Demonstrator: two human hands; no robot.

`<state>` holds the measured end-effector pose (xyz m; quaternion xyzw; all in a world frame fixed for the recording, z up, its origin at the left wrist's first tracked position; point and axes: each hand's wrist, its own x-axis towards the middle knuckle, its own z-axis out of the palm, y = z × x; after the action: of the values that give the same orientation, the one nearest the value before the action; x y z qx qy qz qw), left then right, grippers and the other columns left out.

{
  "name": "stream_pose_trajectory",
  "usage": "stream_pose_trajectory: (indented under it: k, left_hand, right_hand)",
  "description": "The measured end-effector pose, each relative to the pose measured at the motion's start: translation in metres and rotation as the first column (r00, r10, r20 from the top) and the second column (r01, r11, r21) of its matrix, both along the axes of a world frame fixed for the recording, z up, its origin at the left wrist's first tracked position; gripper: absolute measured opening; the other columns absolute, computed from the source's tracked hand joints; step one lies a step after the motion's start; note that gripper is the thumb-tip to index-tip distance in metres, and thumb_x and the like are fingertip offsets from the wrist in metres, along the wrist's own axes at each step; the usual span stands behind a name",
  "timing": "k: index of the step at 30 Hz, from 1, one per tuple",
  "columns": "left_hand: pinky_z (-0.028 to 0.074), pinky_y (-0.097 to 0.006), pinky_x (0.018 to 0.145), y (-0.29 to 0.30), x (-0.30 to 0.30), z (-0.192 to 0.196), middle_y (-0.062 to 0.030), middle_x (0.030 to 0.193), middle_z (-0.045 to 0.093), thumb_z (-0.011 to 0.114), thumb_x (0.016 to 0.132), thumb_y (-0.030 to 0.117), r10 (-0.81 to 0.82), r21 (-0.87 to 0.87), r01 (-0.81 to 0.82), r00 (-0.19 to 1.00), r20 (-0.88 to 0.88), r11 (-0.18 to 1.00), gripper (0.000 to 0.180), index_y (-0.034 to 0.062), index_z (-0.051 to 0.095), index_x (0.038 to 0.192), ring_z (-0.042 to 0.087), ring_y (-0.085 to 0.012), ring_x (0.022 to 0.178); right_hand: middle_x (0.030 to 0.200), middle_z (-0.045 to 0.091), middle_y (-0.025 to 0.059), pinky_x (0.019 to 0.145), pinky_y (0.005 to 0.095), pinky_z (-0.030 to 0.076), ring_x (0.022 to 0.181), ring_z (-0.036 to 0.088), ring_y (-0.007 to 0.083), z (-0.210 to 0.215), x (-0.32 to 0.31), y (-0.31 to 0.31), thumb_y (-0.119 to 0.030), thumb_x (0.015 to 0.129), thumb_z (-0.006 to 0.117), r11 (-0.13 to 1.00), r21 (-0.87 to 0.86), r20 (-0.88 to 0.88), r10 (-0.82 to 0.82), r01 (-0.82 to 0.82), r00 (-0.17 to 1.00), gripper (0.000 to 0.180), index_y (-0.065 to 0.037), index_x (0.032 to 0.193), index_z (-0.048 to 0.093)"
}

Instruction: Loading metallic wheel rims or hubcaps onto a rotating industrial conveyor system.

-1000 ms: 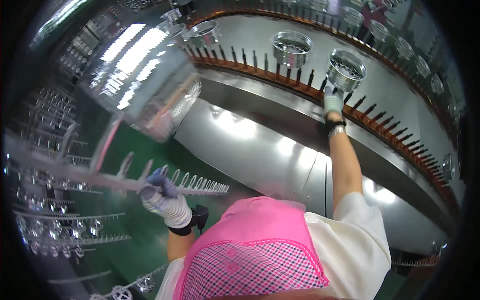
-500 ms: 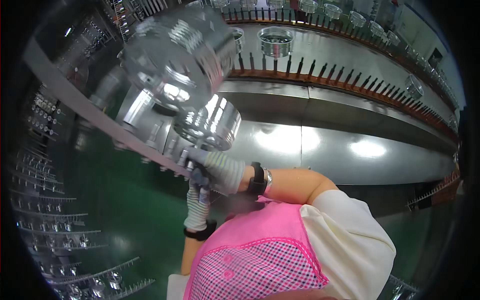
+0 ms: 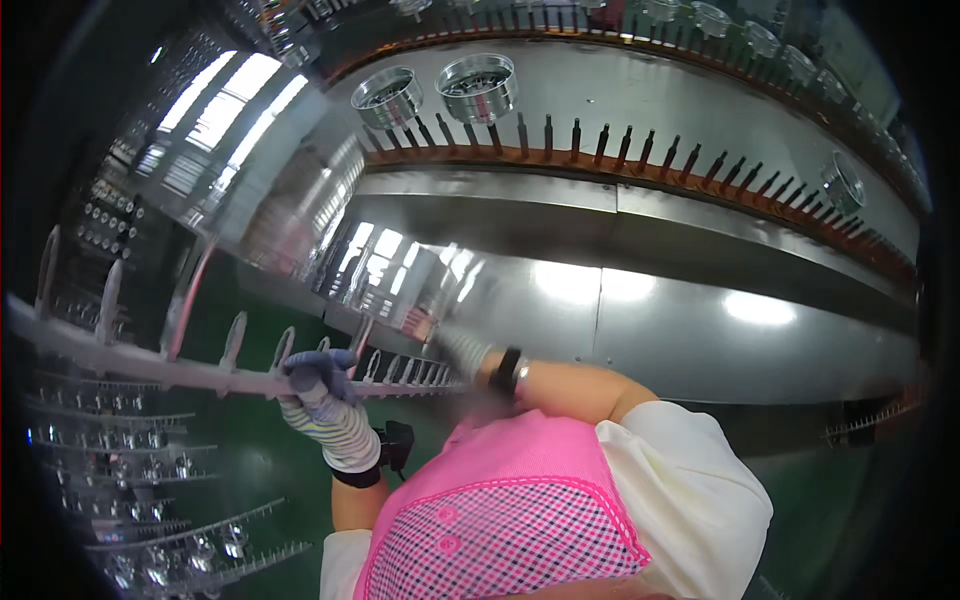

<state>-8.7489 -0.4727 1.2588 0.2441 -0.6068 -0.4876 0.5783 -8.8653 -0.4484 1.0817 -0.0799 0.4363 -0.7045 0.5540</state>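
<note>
Gripping the long metal rack bar (image 3: 200,375), my left hand (image 3: 318,385) in its striped glove is wrapped tight around it, just below the row of little pegs. My right hand (image 3: 455,345) is blurry. It is up by a big shiny metal drum (image 3: 300,215) that fills the upper left, but I cannot tell if that grip is closed on it or only touching.

I think the drum is heavy and hard. It looks smooth and slippery, so I guess it is best held by its rim, with both hands. The rack bar looks stiff and thin, easy to hold between pegs.

Behind, two shiny ringed pots (image 3: 445,92) sit on a long line of dark pins (image 3: 640,150) along a curved steel wall.
</note>
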Motion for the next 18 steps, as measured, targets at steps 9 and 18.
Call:
stream_pose_trajectory:
  k: [9,18]
  left_hand:
    - [0.041,-0.028,0.056,0.08,0.0,-0.03,0.0038,0.05,0.026,0.043,0.088,0.032,0.528,0.024,-0.53,0.839,-0.135,0.848,0.035,0.0066,0.045,0.065,0.025,-0.0065,0.043]
    - [0.043,-0.021,0.057,0.125,0.011,-0.03,0.0006,0.054,0.037,0.048,0.084,0.04,0.454,-0.006,-0.46,0.879,-0.143,0.888,0.037,0.0064,0.048,0.069,0.037,-0.0068,0.047]
  right_hand:
    - [0.062,0.059,0.007,0.05,0.0283,0.04,0.053,0.053,0.0159,0.009,-0.412,0.09,-0.037,0.085,0.045,0.598,-0.015,-0.606,-0.643,0.802,0.469,0.034,-0.006,0.089,0.059]
    - [0.099,0.058,0.0154,0.08,0.0367,0.042,0.091,0.054,0.0302,0.001,-0.408,0.086,-0.022,0.079,0.046,0.742,-0.042,-0.917,0.238,0.669,-0.321,0.028,-0.006,0.1,0.054]
